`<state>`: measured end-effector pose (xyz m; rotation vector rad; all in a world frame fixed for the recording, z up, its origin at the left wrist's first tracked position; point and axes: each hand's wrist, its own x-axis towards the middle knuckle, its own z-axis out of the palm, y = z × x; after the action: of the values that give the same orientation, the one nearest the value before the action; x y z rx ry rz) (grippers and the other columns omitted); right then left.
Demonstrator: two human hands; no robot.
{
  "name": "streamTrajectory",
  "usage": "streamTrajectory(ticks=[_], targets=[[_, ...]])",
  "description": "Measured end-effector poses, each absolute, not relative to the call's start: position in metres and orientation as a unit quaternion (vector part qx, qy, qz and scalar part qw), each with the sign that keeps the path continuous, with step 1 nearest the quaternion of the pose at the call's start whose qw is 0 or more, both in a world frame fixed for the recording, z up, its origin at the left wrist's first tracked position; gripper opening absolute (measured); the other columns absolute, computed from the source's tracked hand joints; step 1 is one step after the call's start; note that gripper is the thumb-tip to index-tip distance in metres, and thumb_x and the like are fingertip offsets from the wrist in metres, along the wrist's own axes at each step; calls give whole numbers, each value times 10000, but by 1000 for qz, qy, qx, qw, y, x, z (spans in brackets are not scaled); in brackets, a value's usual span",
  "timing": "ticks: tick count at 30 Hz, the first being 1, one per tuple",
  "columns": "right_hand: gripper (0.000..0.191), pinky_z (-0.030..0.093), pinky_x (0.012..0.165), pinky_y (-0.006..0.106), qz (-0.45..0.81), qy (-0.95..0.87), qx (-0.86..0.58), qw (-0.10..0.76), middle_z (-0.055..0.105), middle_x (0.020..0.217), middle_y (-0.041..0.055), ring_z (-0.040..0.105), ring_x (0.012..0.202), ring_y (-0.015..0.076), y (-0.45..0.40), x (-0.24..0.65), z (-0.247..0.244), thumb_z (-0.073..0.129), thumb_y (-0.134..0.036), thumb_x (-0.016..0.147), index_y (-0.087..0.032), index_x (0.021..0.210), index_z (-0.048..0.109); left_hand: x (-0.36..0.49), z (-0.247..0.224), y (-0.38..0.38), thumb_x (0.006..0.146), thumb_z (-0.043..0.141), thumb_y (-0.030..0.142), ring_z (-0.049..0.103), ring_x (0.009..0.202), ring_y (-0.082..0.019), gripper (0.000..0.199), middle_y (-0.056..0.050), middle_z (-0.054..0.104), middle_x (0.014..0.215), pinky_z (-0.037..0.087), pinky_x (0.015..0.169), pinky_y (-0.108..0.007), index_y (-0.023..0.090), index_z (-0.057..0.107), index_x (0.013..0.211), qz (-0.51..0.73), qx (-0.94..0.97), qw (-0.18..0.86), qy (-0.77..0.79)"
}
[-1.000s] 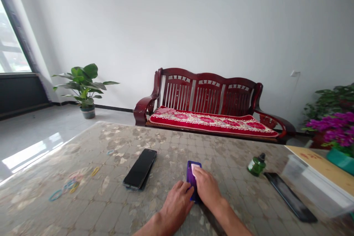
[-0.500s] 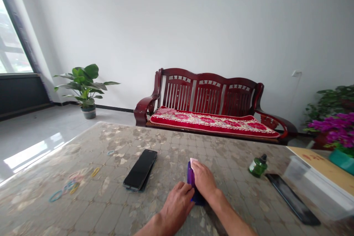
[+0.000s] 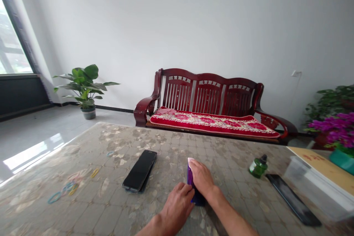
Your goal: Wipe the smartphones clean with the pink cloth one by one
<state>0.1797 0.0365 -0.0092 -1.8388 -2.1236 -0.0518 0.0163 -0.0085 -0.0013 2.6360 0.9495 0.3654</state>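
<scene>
A shiny purple-blue flat object (image 3: 189,176) stands out between my hands near the front middle of the patterned table (image 3: 110,214). My left hand (image 3: 179,202) has its fingers curled against the object's near left side, gripping it. Over its far right side lies my right hand (image 3: 202,177), fingers pressed together on a small pale pink-white piece, perhaps cloth or tissue (image 3: 190,160), at the object's far end. Most of that piece is hidden under the fingers, and my right hand covers much of the purple-blue object.
Left of my hands lies a black phone (image 3: 140,170), with coloured bands (image 3: 72,188) farther left. At right are a green bottle (image 3: 258,166), another dark phone (image 3: 293,199) and a clear box (image 3: 309,188) near purple flowers (image 3: 336,127). A wooden bench (image 3: 207,96) stands beyond.
My right hand has moved slightly left, and the pale piece now covers the top of the object's far end. My left hand has barely moved.
</scene>
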Motion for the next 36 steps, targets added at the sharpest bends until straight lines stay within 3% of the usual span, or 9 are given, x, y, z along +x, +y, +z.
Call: streamTrajectory(ticks=[8,15,20,26,36], targets=[[462,431,1039,319,-48,-785,-593,173,648,1288,72,589,1180,206,7,185,-22,426,-58,896,-194,1294,616,17,-5,-8,932,573,205,564,1040,-233,197,-50,655,1125,458,961,-331,214,669,1104,133,921,163,328],[361,464,964,334,-40,-756,-638,141,689,1194,87,630,1082,225,23,175,-6,424,-92,920,-209,1120,701,17,-6,-8,929,577,197,559,1050,-231,209,-40,653,1138,454,967,-327,217,658,1120,141,920,164,328],[406,445,1017,349,-20,-767,-623,154,663,1257,97,603,1156,232,11,172,-10,418,-65,906,-178,1204,668,17,-7,-9,922,592,201,563,1049,-232,169,-41,657,1135,455,964,-323,210,679,1068,135,919,164,332],[407,443,1027,316,7,-797,-563,219,683,1220,51,605,1140,189,-16,181,-14,423,-86,916,-223,1217,660,18,-6,-8,923,595,211,560,1043,-231,176,-38,651,1159,448,970,-330,207,672,1081,136,920,163,331],[443,446,1047,338,-2,-768,-609,199,673,1252,90,607,1170,212,-2,178,-12,398,-81,904,-177,1247,661,16,-4,-8,924,587,197,565,1034,-223,182,-37,658,1125,454,940,-299,220,671,1084,139,916,183,330]])
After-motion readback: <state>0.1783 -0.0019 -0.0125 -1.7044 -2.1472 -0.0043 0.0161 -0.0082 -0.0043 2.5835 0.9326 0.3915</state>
